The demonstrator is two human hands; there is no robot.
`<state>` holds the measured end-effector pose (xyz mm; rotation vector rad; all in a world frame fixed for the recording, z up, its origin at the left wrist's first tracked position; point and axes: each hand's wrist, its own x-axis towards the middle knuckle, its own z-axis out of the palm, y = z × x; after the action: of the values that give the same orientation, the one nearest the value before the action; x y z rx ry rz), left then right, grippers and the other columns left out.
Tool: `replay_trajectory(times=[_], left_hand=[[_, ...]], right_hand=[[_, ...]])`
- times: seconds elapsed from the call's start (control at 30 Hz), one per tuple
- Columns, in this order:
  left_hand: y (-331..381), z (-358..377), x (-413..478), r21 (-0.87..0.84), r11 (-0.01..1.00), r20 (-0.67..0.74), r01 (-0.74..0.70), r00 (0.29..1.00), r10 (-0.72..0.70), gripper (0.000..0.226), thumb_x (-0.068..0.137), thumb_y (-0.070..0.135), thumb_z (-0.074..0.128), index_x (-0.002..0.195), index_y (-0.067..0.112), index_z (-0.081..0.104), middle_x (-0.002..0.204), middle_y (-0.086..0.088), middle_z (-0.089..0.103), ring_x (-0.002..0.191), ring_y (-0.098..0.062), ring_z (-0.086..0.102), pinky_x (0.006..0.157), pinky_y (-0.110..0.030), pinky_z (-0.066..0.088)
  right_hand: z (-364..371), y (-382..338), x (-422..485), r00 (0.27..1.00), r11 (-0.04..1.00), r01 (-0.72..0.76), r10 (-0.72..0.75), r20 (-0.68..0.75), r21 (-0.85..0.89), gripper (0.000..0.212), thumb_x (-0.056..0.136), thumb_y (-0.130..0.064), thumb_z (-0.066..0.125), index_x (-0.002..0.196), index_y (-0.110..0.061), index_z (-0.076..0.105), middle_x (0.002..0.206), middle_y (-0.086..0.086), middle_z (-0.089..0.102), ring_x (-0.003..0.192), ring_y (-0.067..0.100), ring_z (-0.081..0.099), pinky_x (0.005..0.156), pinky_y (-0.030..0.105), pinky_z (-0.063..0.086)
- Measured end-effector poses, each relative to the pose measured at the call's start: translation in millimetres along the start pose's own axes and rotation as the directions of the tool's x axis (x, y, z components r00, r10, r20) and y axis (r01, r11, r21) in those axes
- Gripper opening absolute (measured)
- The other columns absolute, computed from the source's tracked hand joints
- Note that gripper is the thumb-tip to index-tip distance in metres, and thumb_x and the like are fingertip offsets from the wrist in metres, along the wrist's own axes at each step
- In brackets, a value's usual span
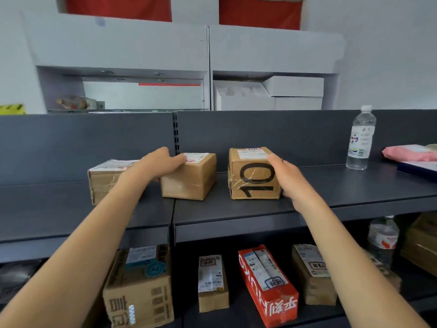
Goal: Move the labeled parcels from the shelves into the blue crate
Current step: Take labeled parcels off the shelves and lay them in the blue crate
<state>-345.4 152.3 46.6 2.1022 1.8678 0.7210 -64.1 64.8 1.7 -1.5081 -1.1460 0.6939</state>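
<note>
Three labeled cardboard parcels sit on the dark top shelf (pixel 236 209). My left hand (pixel 156 165) rests on the left top edge of the middle parcel (pixel 189 178), fingers over its label, in front of the left parcel (pixel 104 181). My right hand (pixel 287 176) wraps the right side of the parcel marked "10" (pixel 254 176), thumb on its top corner. Both parcels stand on the shelf. On the lower shelf lie a large brown box (pixel 139 290), a small labeled box (pixel 212 282), a red parcel (pixel 267 285) and another brown parcel (pixel 312 275). No blue crate is in view.
A clear water bottle (pixel 360 138) stands at the right of the top shelf, next to a pink mailer (pixel 409 152) and a dark flat item (pixel 418 168). A second bottle (pixel 383 240) and brown boxes (pixel 421 247) fill the lower shelf's right end. White cabinets (pixel 208 55) stand behind.
</note>
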Motion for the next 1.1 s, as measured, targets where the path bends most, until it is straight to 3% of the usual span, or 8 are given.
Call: replay_trajectory(times=[0.07, 0.2, 0.33, 0.47, 0.63, 0.8, 0.9, 1.1], left_hand=[[5, 2, -6, -0.159, 0.987, 0.063, 0.019, 0.998, -0.009, 0.059, 0.089, 0.061, 0.052, 0.114, 0.008, 0.059, 0.115, -0.008, 0.064, 0.090, -0.022, 0.065, 0.076, -0.037, 0.058], [13, 13, -28, -0.385, 0.916, 0.124, 0.114, 0.990, -0.071, 0.064, 0.082, 0.064, 0.058, 0.121, 0.014, 0.058, 0.113, -0.003, 0.065, 0.096, -0.021, 0.068, 0.079, -0.040, 0.061], [34, 25, -61, -0.421, 0.907, -0.052, 0.005, 0.998, -0.029, 0.062, 0.088, 0.057, 0.059, 0.134, 0.016, 0.050, 0.128, 0.000, 0.059, 0.107, -0.018, 0.059, 0.089, -0.038, 0.054], [50, 30, -103, -0.453, 0.868, -0.297, -0.203, 0.952, 0.068, 0.077, 0.086, 0.049, 0.067, 0.150, 0.021, 0.033, 0.136, 0.009, 0.057, 0.114, -0.008, 0.059, 0.097, -0.032, 0.051], [60, 34, -169, -0.544, 0.764, -0.360, -0.346, 0.919, 0.160, 0.073, 0.085, 0.023, 0.075, 0.146, 0.032, 0.036, 0.121, 0.018, 0.066, 0.107, 0.005, 0.063, 0.086, -0.012, 0.053], [31, 31, -232, -0.533, 0.797, -0.453, -0.284, 0.891, 0.015, 0.078, 0.084, 0.019, 0.074, 0.144, 0.041, 0.029, 0.121, 0.021, 0.064, 0.112, -0.002, 0.064, 0.091, -0.023, 0.055], [-3, 12, -281, -0.526, 0.825, -0.526, -0.207, 0.841, -0.125, 0.075, 0.086, 0.013, 0.072, 0.143, 0.038, 0.031, 0.117, 0.019, 0.067, 0.108, -0.002, 0.066, 0.084, -0.019, 0.055], [-88, -19, -394, -0.576, 0.817, -0.601, 0.010, 0.672, -0.432, 0.079, 0.080, 0.014, 0.074, 0.143, 0.036, 0.033, 0.110, 0.020, 0.069, 0.102, 0.000, 0.067, 0.077, -0.011, 0.054]], right_hand=[[0, 0, 5, 0.999, 0.999, -0.003, 0.001, 0.043, 0.048, 0.055, 0.083, -0.064, 0.045, 0.127, -0.033, 0.054, 0.120, -0.006, 0.064, 0.110, 0.018, 0.057, 0.099, 0.046, 0.047], [-1, 2, -2, 0.991, 0.994, 0.049, -0.061, 0.122, 0.097, 0.039, 0.090, -0.055, 0.043, 0.123, -0.037, 0.054, 0.118, -0.011, 0.065, 0.109, 0.015, 0.058, 0.098, 0.044, 0.047], [-6, 4, -22, 0.965, 0.964, 0.183, -0.214, 0.154, 0.194, 0.036, 0.098, -0.043, 0.045, 0.134, -0.039, 0.043, 0.111, -0.027, 0.054, 0.106, 0.001, 0.047, 0.092, 0.030, 0.035], [-19, 16, -47, 0.928, 0.900, 0.300, -0.352, 0.123, 0.316, 0.043, 0.097, -0.021, 0.052, 0.130, -0.046, 0.041, 0.114, -0.034, 0.058, 0.106, -0.014, 0.051, 0.086, 0.017, 0.039], [-33, 38, -77, 0.906, 0.817, 0.325, -0.414, 0.092, 0.477, 0.060, 0.092, -0.011, 0.058, 0.136, -0.046, 0.038, 0.123, -0.028, 0.060, 0.115, -0.011, 0.053, 0.093, 0.023, 0.042], [-8, 38, -111, 0.812, 0.741, 0.376, -0.553, 0.187, 0.556, 0.067, 0.092, -0.007, 0.060, 0.143, -0.041, 0.033, 0.127, -0.026, 0.059, 0.118, -0.007, 0.053, 0.098, 0.027, 0.042], [33, 30, -138, 0.719, 0.721, 0.351, -0.616, 0.322, 0.597, 0.067, 0.092, -0.010, 0.061, 0.144, -0.040, 0.031, 0.130, -0.023, 0.058, 0.121, -0.005, 0.053, 0.099, 0.026, 0.043], [138, 23, -220, 0.484, 0.746, 0.236, -0.646, 0.590, 0.623, 0.067, 0.093, -0.018, 0.063, 0.145, -0.044, 0.029, 0.124, -0.031, 0.059, 0.116, -0.012, 0.053, 0.088, 0.006, 0.044]])
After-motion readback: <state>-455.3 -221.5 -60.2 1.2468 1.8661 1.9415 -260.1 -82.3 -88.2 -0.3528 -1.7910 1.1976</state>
